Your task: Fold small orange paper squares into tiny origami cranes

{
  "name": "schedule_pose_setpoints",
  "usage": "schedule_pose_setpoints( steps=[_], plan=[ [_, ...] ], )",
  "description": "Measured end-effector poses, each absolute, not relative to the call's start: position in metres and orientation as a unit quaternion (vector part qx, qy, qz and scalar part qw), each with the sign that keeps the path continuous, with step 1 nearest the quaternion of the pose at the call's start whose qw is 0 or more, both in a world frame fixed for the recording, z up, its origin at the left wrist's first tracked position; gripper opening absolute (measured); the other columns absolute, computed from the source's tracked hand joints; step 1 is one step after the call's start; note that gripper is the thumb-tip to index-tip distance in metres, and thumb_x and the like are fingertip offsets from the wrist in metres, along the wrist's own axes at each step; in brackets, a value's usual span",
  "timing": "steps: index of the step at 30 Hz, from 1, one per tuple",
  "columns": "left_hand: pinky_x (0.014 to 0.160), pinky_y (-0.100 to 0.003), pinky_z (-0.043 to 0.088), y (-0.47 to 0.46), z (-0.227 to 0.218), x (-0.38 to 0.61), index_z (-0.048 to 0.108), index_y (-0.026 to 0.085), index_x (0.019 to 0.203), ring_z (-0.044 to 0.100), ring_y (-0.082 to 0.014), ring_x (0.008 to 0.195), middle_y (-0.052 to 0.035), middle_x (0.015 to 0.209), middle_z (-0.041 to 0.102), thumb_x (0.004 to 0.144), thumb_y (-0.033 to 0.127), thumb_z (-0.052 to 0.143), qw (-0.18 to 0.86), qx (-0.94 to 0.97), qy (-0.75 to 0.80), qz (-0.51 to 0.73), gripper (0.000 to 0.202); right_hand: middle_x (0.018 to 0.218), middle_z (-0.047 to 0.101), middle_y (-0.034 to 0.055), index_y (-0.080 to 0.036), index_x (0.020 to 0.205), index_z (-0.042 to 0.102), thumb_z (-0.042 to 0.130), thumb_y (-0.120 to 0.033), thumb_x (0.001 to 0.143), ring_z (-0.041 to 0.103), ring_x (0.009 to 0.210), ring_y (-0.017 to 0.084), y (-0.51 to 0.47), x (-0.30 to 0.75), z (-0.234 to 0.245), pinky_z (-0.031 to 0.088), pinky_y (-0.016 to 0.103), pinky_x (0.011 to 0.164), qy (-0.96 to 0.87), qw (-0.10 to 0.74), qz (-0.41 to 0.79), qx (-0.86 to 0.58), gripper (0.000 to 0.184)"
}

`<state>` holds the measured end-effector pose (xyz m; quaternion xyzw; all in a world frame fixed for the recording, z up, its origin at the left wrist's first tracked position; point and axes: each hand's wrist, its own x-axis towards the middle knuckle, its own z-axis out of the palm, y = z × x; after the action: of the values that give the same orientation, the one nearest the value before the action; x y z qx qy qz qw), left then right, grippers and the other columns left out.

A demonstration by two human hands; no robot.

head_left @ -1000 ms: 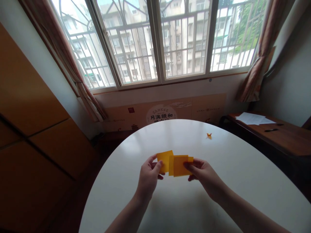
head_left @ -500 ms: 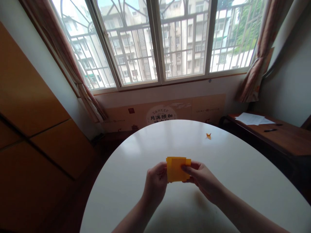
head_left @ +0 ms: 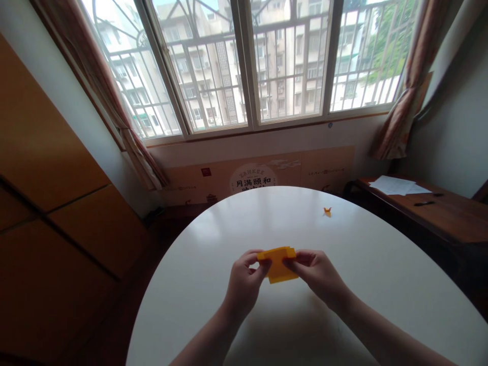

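Both my hands hold a small stack of orange paper squares [head_left: 278,264] just above the white round table [head_left: 381,269]. My left hand [head_left: 246,282] pinches the stack's left edge between thumb and fingers. My right hand [head_left: 318,274] pinches its right edge. The sheets lie together and are tilted nearly flat towards me. A tiny orange folded paper figure [head_left: 327,211] stands on the table farther back and to the right, well away from both hands.
A dark wooden side table [head_left: 438,213] at the right carries white sheets of paper [head_left: 396,186] and a black pen [head_left: 423,203]. A wooden cabinet [head_left: 49,203] fills the left. Barred windows and curtains stand behind; a printed cardboard panel [head_left: 253,180] leans under the sill.
One second ago the orange sheets were fanned apart between my hands. My hands have come together, the sheets are now squared into one stack and tipped flatter.
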<state>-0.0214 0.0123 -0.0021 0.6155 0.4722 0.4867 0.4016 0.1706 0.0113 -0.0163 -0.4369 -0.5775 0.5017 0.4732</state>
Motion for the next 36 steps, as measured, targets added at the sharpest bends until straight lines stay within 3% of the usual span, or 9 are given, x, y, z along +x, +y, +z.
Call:
schedule_pose_setpoints(
  steps=[3,8,10,14,18,22,27,36],
  plan=[
    [0.061,-0.028,0.055,0.019,0.0,-0.03,0.079,0.014,0.085,0.066,-0.0234,0.081,-0.0128,0.098,0.071,0.08,0.05,0.072,0.378,0.592,0.488,0.518,0.037,0.084,0.078,0.0122,-0.013,0.089,0.08,0.057,-0.069,0.085,0.07,0.076,0.028,0.017,0.182,-0.017,0.05,0.032,0.064,-0.604,0.419,0.467,-0.491,0.061],
    [0.056,-0.026,0.05,0.03,0.001,-0.043,0.077,0.014,0.086,0.059,-0.0178,0.068,-0.0075,0.08,0.068,0.084,0.049,0.067,0.355,0.583,0.506,0.528,0.037,0.052,0.067,0.0064,-0.017,0.055,0.074,0.072,-0.05,0.077,0.058,0.05,0.019,0.023,0.204,-0.018,0.037,0.029,0.051,-0.676,0.286,0.406,-0.545,0.04],
    [0.054,-0.025,0.048,0.03,0.001,-0.043,0.078,0.013,0.085,0.056,-0.0164,0.063,-0.0064,0.076,0.066,0.084,0.047,0.066,0.357,0.599,0.503,0.512,0.035,0.057,0.068,0.0077,-0.018,0.05,0.069,0.074,-0.046,0.075,0.059,0.054,0.02,0.022,0.209,-0.016,0.037,0.03,0.053,-0.695,0.266,0.365,-0.559,0.038],
    [0.052,-0.024,0.044,0.022,0.002,-0.035,0.078,0.014,0.081,0.056,-0.0163,0.064,-0.0074,0.079,0.065,0.085,0.042,0.065,0.352,0.65,0.484,0.469,0.031,0.092,0.073,0.0113,-0.02,0.067,0.073,0.07,-0.044,0.08,0.063,0.09,0.028,0.022,0.212,-0.008,0.045,0.035,0.076,-0.723,0.312,0.262,-0.558,0.027],
    [0.055,-0.024,0.042,0.018,-0.001,-0.03,0.077,0.016,0.075,0.056,-0.0159,0.065,-0.0065,0.078,0.064,0.088,0.037,0.064,0.326,0.696,0.471,0.433,0.028,0.086,0.07,0.0078,-0.021,0.101,0.076,0.06,-0.043,0.09,0.062,0.077,0.023,0.019,0.201,-0.007,0.046,0.034,0.072,-0.75,0.357,0.217,-0.514,0.029],
    [0.055,-0.024,0.042,0.02,-0.009,-0.029,0.074,0.015,0.071,0.054,-0.0145,0.062,-0.0052,0.075,0.06,0.091,0.036,0.06,0.315,0.708,0.469,0.423,0.031,0.075,0.067,0.004,-0.021,0.088,0.073,0.056,-0.036,0.092,0.057,0.067,0.019,0.014,0.185,-0.014,0.043,0.03,0.064,-0.761,0.355,0.228,-0.494,0.023],
    [0.047,-0.022,0.047,0.024,-0.019,-0.029,0.071,0.014,0.073,0.055,-0.0099,0.051,-0.005,0.081,0.06,0.094,0.04,0.054,0.337,0.708,0.465,0.412,0.037,0.073,0.067,0.0045,-0.02,0.079,0.068,0.047,-0.035,0.096,0.056,0.065,0.019,0.014,0.178,-0.024,0.04,0.03,0.063,-0.755,0.362,0.232,-0.495,0.031],
    [0.05,-0.024,0.05,0.03,-0.027,-0.031,0.074,0.015,0.083,0.059,-0.0129,0.054,-0.0057,0.079,0.065,0.092,0.035,0.055,0.322,0.716,0.479,0.393,0.028,0.075,0.07,0.004,-0.021,0.087,0.072,0.049,-0.035,0.094,0.06,0.068,0.02,0.02,0.181,-0.034,0.042,0.029,0.065,-0.753,0.345,0.243,-0.505,0.027]
  ],
)
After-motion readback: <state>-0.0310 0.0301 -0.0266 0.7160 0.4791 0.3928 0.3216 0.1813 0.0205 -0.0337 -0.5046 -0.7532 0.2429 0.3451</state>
